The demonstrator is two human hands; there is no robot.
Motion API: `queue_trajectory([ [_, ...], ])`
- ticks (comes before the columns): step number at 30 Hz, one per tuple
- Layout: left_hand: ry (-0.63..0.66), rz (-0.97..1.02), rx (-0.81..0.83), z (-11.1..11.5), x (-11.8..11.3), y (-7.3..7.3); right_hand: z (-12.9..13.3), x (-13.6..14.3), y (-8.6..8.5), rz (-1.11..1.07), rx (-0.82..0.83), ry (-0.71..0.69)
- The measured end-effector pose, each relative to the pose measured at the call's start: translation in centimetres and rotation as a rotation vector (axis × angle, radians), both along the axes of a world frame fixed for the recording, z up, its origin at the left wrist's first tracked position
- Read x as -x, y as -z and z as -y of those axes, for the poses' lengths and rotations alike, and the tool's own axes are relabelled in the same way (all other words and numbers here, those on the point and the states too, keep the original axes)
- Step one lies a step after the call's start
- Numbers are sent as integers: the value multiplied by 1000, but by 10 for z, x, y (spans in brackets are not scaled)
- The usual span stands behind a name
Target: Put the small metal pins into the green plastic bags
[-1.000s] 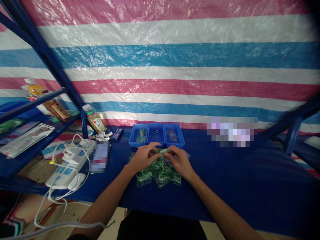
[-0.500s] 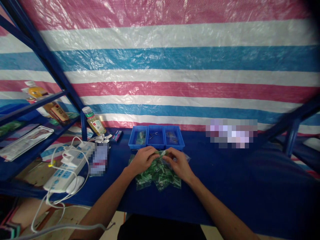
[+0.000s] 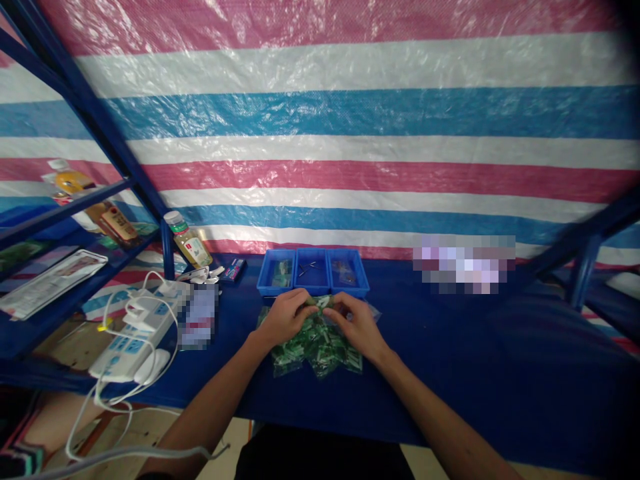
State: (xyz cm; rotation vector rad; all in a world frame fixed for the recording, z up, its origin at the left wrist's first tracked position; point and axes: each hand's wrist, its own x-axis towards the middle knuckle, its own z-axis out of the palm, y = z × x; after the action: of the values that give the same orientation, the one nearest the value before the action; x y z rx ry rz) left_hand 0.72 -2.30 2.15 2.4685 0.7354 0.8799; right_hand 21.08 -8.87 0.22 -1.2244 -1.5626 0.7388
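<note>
My left hand [image 3: 287, 320] and right hand [image 3: 358, 324] pinch a small, flat, green-and-white packet [image 3: 323, 303] between them, hands slightly apart; I can't make out its contents. Toward six o'clock of it lies a loose pile of green-and-white packets in clear plastic [image 3: 324, 353]. Toward twelve, just past my hands, three rectangular blue plastic trays [image 3: 345, 291] stand in a row on the dark-blue tabletop [image 3: 450, 373]. At nine sits a long white power strip [image 3: 120, 352].

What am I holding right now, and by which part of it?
A green packet: the left grip pinches its left end, the right grip its right end.
</note>
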Motion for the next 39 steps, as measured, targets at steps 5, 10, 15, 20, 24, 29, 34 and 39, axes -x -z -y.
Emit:
queue_trajectory([
  [5, 23, -10, 2, 2, -2, 0, 0, -1, 0, 27, -57, -17],
  [10, -13, -71, 25, 2, 0, -2, 1, -1, -2, 44, -82, -40],
  [15, -14, -102, 3, 1, 1, -2, 0, -1, 2, 76, -68, -45],
  [20, 61, -143, -28, 4, -1, 0, -1, -2, 4, 121, -101, -39],
  [24, 100, -135, -56, 4, -3, 2, -1, -3, 5, 125, -132, -18],
  [29, 114, -145, -85, 5, -3, -1, 1, -3, 3, 119, -148, -27],
  [34, 74, -170, -91, 6, -2, -2, 2, -1, -2, 125, -126, -66],
  [39, 31, -106, -62, 2, 0, 1, 1, -1, 0, 110, -77, -36],
])
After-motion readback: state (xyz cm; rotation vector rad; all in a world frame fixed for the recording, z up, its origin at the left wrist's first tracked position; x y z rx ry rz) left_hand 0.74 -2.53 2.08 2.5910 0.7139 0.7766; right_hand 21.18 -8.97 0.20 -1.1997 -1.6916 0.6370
